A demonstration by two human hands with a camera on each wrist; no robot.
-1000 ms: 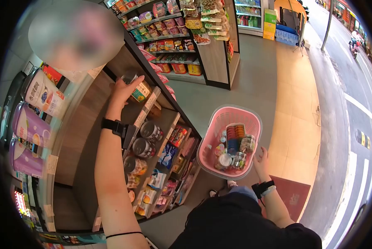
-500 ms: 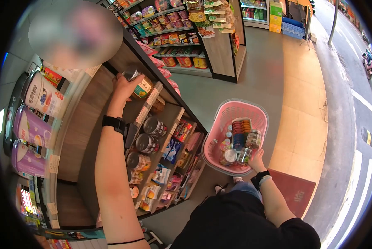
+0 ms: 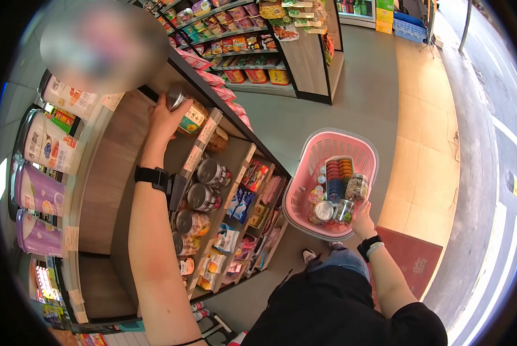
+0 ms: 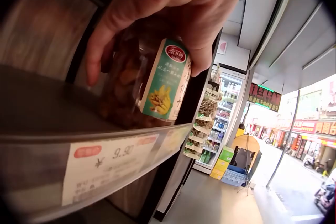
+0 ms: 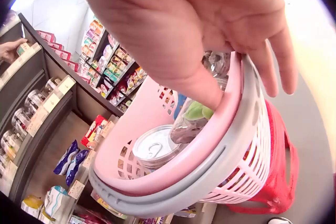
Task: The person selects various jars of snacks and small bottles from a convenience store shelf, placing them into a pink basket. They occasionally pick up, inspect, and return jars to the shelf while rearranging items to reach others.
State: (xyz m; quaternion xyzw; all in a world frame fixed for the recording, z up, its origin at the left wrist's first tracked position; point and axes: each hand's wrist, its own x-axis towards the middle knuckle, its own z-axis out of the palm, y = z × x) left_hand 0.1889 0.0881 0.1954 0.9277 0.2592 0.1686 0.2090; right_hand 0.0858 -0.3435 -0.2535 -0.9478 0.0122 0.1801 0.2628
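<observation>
Both hands are occupied. The left hand [image 3: 165,120] is raised to the top shelf [image 3: 126,150] and grips a jar [image 3: 188,114]. In the left wrist view the fingers [image 4: 98,50] curl over the jar [image 4: 131,87] from above and close round its sides. The jar is clear, with brown contents and a green label [image 4: 167,79] bearing a yellow picture. It stands upright at the front edge of the shelf, just behind the price strip [image 4: 107,165]. That strip hides its base, so I cannot tell whether it rests on the board or is held clear of it. A black strap [image 3: 152,175] sits on that wrist.

The right hand [image 3: 363,219] holds a pink basket [image 3: 304,173] at hip level, well apart from the shelving. In the right wrist view the hand [image 5: 210,29] is hooked over the near rim of the basket [image 5: 226,155], thumb inside and fingers down the outer wall. Inside the basket lie a tin [image 5: 155,148] with a pull-tab lid and several clear jars [image 3: 356,187].

On the shelf below the left hand stands a row of lidded tins [image 3: 212,172]. A red floor mat [image 3: 408,262] lies beside the person's feet.
</observation>
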